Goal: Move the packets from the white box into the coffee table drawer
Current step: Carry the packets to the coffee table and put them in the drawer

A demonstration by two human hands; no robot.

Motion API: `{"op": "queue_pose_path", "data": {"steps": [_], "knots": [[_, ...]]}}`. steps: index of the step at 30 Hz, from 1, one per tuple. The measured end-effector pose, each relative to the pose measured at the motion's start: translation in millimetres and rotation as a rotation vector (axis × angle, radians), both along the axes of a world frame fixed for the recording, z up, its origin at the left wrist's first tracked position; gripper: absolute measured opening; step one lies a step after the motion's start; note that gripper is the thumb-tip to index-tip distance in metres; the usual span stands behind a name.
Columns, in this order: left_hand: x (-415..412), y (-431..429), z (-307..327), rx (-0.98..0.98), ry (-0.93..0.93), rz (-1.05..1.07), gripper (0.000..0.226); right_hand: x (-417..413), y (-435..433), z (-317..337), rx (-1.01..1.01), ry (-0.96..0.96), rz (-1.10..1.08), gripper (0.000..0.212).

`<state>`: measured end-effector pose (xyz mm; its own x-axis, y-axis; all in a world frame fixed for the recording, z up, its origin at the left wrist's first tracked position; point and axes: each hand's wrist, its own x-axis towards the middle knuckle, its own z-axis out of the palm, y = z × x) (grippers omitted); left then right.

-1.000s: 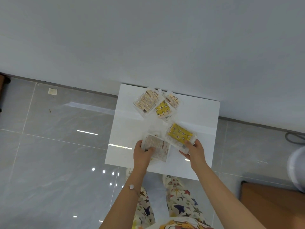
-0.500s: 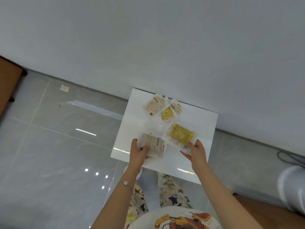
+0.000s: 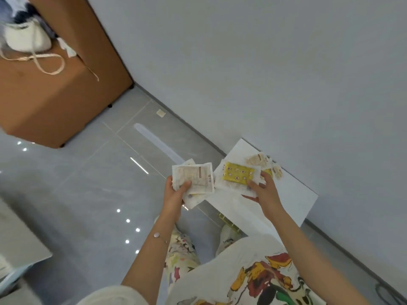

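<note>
My left hand (image 3: 176,194) grips a small stack of pale packets (image 3: 195,178), lifted off and to the left of the white box (image 3: 293,194). My right hand (image 3: 265,191) holds a clear packet with a yellow inside (image 3: 237,176) above the box's near-left end. Several more packets (image 3: 267,165) lie on the box top by the wall, partly hidden behind my right hand. No drawer shows in this view.
A brown wooden cabinet (image 3: 57,89) stands at the upper left with a white bag and cord (image 3: 26,38) on top. Glossy grey floor tiles (image 3: 88,194) spread between it and me. A grey wall (image 3: 264,73) runs behind the box. A pale furniture edge (image 3: 19,238) shows at the left.
Both hands have lifted their packets off the box top. My view has swung left, bringing the brown cabinet in and pushing the box to the right.
</note>
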<state>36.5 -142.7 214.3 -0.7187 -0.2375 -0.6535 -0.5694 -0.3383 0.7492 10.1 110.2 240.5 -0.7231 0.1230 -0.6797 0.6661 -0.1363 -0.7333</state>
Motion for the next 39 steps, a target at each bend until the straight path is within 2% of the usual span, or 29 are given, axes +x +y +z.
{"op": "queue_pose_path", "data": {"steps": [9,12,17,20,32,39], "knots": [[69.6,-162.7,81.9,-0.054,0.054,0.236,0.037,-20.2,-160.8,80.4,0.008,0.094,0.402,0.051],[95.5,-217.5,102.1,-0.078,0.076,0.321,0.040,-20.9,-218.4,98.3,-0.012,0.093,0.463,0.052],[130.2,-290.5,124.1,-0.091,0.105,0.449,0.028,-25.4,-312.1,121.6,-0.069,0.092,0.581,0.053],[141.8,-329.7,132.6,-0.103,0.112,0.502,0.033,-29.9,-366.5,137.1,-0.104,0.136,0.604,0.049],[149.0,-439.7,146.9,-0.147,0.126,0.800,0.044,-68.1,-526.0,153.8,-0.153,0.153,0.719,0.045],[114.8,-501.0,145.8,-0.151,0.152,0.957,0.041,-122.6,-620.6,149.4,-0.160,0.149,0.911,0.042]]}}
